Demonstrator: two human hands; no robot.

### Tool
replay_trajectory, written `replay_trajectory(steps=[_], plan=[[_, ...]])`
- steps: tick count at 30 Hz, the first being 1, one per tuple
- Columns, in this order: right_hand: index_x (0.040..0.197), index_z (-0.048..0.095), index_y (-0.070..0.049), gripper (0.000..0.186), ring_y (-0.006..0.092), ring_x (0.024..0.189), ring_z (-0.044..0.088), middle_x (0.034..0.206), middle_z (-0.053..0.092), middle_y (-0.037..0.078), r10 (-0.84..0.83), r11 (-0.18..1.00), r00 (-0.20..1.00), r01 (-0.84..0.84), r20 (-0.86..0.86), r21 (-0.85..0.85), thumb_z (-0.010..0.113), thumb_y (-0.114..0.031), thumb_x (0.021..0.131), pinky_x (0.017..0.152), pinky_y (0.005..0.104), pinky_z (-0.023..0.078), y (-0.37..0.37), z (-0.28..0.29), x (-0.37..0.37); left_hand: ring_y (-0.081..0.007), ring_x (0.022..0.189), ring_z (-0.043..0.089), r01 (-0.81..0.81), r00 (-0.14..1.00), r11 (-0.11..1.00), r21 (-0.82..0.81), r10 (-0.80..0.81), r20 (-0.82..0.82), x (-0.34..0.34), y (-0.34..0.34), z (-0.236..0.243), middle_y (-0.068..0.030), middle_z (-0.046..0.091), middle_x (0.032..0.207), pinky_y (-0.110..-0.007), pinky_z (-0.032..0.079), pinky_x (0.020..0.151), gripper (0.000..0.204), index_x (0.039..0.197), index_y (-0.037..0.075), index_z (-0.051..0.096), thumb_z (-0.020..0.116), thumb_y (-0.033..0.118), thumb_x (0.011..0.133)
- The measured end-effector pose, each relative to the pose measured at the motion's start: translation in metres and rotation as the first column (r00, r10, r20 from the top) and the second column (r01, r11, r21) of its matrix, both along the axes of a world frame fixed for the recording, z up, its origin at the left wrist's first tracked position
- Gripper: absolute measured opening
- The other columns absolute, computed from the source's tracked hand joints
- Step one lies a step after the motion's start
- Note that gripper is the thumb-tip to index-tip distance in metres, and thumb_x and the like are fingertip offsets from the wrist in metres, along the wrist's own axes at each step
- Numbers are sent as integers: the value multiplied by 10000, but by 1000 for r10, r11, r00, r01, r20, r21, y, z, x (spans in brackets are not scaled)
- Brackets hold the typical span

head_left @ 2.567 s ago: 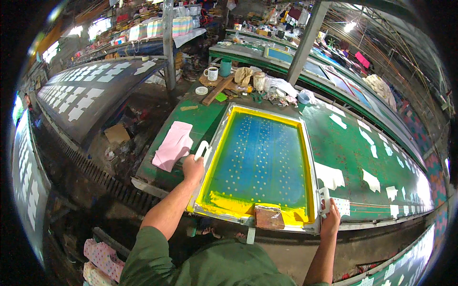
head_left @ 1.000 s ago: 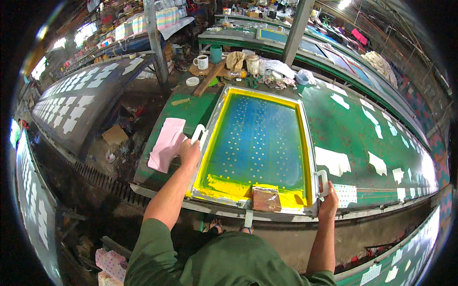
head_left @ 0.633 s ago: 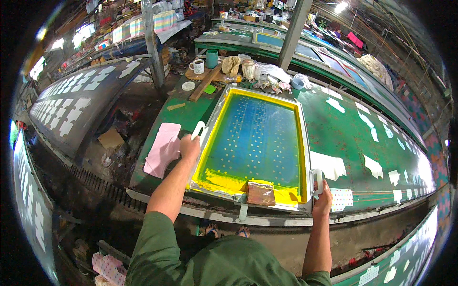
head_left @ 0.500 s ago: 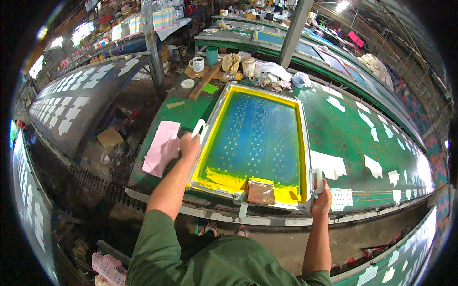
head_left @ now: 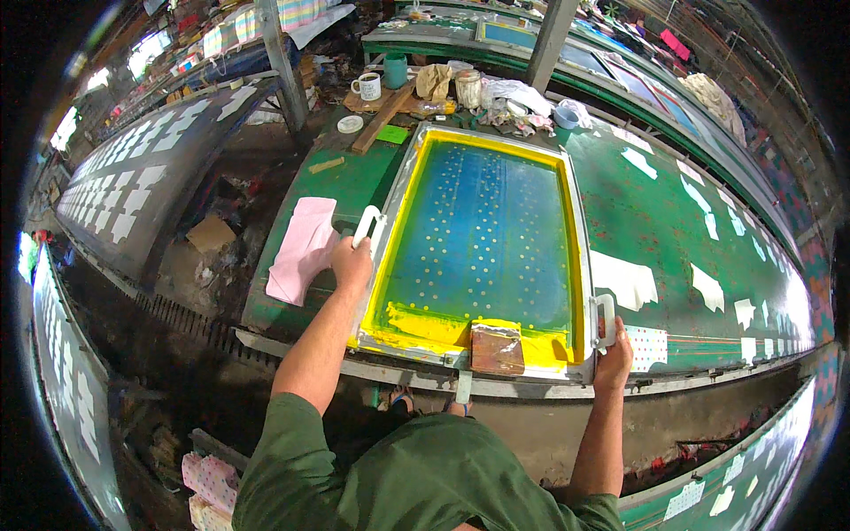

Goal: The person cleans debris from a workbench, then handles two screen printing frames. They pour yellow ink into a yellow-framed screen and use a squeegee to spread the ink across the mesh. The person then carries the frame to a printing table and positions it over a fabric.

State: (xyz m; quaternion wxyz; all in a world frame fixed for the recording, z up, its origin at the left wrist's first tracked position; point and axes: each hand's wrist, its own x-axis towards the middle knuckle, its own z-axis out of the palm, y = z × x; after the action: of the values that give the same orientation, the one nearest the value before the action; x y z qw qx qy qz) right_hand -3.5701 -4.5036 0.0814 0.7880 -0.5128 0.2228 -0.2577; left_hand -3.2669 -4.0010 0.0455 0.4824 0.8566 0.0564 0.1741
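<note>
A framed printing screen, its blue mesh dotted with pale spots, lies on the green table in front of me. Thick yellow ink coats the mesh's near end and lines its borders. My left hand is closed on the white handle at the left side of the frame. On the right side, my right hand grips a matching white handle, its fingers partly hidden behind it. A brown wooden squeegee with an ink-smeared upper edge rests at the screen's near edge, touched by neither hand.
Folded pink cloth lies left of the screen, dotted white cloth right of it. White cut pieces are spread over the green table. A mug, a jar and rags stand beyond the screen, near a post.
The view has shifted, so the table and background sit higher in the picture. Both hands keep hold of the handles, and the screen and squeegee show no clear movement on the table.
</note>
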Motion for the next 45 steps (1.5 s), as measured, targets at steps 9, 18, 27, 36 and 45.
replay_trajectory(steps=[9,18,27,36,45], plan=[[1574,496,23,725,277,1383,562,1517,602,160,42,993,999,-40,18,-109,671,-400,1011,1177,445,397,-7,-3,21,-419,813,709,-21,1000,998,-62,20,-14,7,8,-17,-234,717,828,-526,512,750,311,880,-55,722,730,249,941],[1579,480,38,731,287,1352,564,1481,618,175,61,998,998,-61,28,-23,628,-402,1014,1169,444,378,-10,-46,28,-419,849,727,-57,998,990,127,55,20,13,4,-18,-242,740,860,-514,534,780,338,885,-50,744,723,283,934],[1593,467,19,762,300,1360,569,1485,621,192,12,1000,1000,-12,-21,-11,661,-405,991,1161,462,405,1,-45,28,-276,778,708,-76,997,978,196,81,-13,20,7,-26,-146,764,840,-436,510,737,308,978,-18,788,739,286,963],[1600,433,47,783,296,1393,557,1506,585,197,25,999,1000,-24,19,-38,656,-408,1004,1196,443,397,0,-62,34,-340,812,724,-54,999,991,125,53,5,17,15,-38,-213,754,862,-468,516,738,321,1017,-41,775,705,267,963],[1586,486,23,713,307,1367,589,1511,593,202,14,1000,999,-14,33,5,673,-324,993,1165,462,425,1,-48,30,-384,737,681,-68,997,998,8,68,25,-7,10,-20,-224,710,785,-495,485,714,290,881,-55,717,740,226,947]])
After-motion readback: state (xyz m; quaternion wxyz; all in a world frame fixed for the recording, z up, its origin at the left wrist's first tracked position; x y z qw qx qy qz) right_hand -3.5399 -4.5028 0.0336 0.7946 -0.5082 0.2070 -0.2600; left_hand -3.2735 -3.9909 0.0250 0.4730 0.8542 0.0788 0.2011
